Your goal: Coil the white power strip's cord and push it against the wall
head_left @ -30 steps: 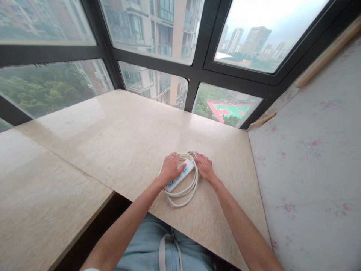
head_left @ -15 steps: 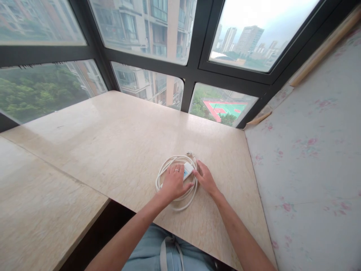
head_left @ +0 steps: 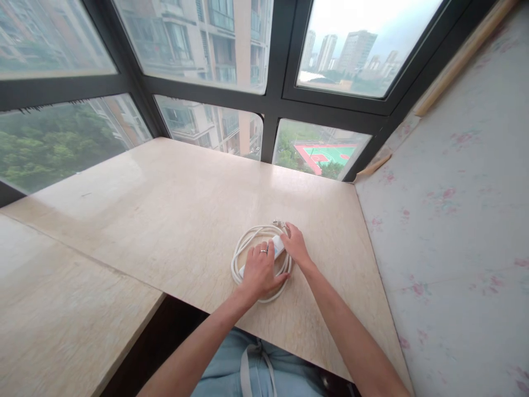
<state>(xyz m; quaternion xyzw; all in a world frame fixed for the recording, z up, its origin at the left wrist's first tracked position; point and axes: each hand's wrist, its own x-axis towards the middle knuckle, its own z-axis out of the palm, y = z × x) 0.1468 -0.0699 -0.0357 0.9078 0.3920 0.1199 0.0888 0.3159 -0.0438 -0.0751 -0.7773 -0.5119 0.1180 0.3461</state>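
Note:
A coiled white cable lies in a ring on the stone ledge, with a slim white power strip across its middle. Its metal-pronged plug rests at the far edge of the coil. My left hand, a ring on one finger, lies over the strip with its thumb stretched out across the near cable loops; it hides most of the strip. At the coil's right side, my right hand pinches the cable beside the strip's far end and the plug, fingertips partly hidden.
The beige stone ledge runs to dark-framed windows. A flowered papered wall closes off the right side, with peeling trim near the corner. A dark gap opens below the ledge's front edge at left.
My right hand has moved slightly farther up along the coil, toward the plug. My left hand stays over the strip, and the coil has turned a little. The camera view has shifted slightly.

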